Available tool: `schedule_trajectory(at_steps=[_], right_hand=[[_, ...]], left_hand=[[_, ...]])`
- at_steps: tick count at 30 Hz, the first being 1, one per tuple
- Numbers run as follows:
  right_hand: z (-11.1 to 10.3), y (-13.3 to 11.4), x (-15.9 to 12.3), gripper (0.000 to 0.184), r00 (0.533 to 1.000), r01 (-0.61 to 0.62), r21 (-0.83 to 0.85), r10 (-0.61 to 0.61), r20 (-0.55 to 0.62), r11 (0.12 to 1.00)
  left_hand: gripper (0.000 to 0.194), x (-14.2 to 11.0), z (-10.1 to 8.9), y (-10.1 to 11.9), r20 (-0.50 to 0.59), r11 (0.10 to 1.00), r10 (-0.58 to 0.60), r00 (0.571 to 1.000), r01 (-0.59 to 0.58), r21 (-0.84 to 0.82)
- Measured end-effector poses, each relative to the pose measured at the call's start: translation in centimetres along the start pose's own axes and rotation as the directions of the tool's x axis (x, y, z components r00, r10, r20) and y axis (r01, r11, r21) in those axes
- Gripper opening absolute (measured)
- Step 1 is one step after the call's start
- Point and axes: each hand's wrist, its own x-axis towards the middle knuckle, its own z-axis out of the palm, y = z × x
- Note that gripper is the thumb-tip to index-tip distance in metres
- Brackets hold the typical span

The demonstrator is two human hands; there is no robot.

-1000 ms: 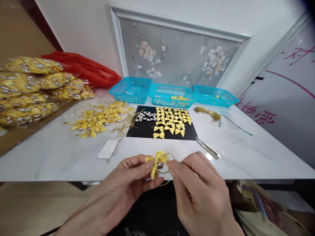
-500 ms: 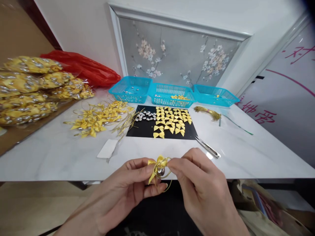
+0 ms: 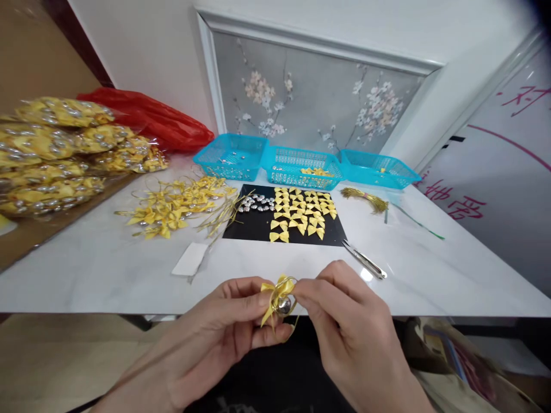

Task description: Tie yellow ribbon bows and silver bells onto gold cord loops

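Observation:
My left hand [image 3: 219, 327] pinches a small yellow ribbon bow [image 3: 274, 291] with a silver bell [image 3: 283, 305] hanging under it, just in front of the white table's near edge. My right hand [image 3: 348, 327] pinches the thin gold cord looped round the bow from the right side. Both hands are closed on the piece. Farther back a black mat [image 3: 252, 226] carries several loose yellow bows [image 3: 301, 212] and a cluster of silver bells [image 3: 257, 203].
A heap of finished bows with gold cords [image 3: 172, 206] lies left of the mat. Three turquoise baskets [image 3: 301, 163] stand at the back, a gold cord bundle [image 3: 365, 199] and metal tweezers [image 3: 365, 259] to the right, a white card [image 3: 189, 259], filled bags [image 3: 55, 155] far left.
The gold loop has drawn in tighter round the bow and bell. Both hands have dropped slightly toward me.

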Motion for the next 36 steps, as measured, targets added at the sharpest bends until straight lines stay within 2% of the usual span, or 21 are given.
schedule_trajectory(at_steps=[3,6,11,17,25,29,32,36], right_hand=[[-0.1,0.0,-0.1,0.026,0.998,0.060,-0.084,-0.062,-0.018,0.995],[0.0,-0.1,-0.2,0.026,0.993,0.114,-0.149,-0.118,-0.021,0.982],[0.2,-0.2,-0.3,0.024,0.988,0.151,-0.218,-0.156,-0.008,0.964],[0.6,-0.3,-0.6,0.024,0.987,0.148,-0.228,-0.160,-0.033,0.962],[1.6,-0.3,-0.8,0.023,0.989,0.093,-0.113,-0.106,-0.108,0.989],[1.4,-0.1,-1.2,0.024,0.994,0.063,-0.023,-0.065,-0.084,0.998],[1.2,-0.1,-1.3,0.027,0.996,0.073,-0.014,-0.073,-0.058,0.997],[1.3,-0.3,-1.4,0.027,0.996,0.037,0.001,-0.037,-0.082,0.999]], left_hand=[[0.010,-0.1,-0.1,-0.1,-0.055,0.997,0.030,0.998,-0.026,0.069],[0.005,-0.2,-0.1,-0.3,-0.102,0.974,0.108,0.989,-0.085,0.210],[0.008,-0.5,0.2,-0.3,-0.146,0.927,0.205,0.968,-0.144,0.347],[0.012,-0.6,0.2,-0.3,-0.184,0.927,0.215,0.959,-0.141,0.349],[0.011,-0.6,0.4,-0.3,-0.164,0.942,0.197,0.967,-0.141,0.304],[0.010,-0.7,0.4,-0.3,-0.134,0.952,0.172,0.976,-0.130,0.279],[0.012,-0.7,0.4,-0.3,-0.155,0.952,0.177,0.972,-0.129,0.277],[0.010,-0.7,0.3,-0.3,-0.153,0.943,0.190,0.970,-0.137,0.303]])
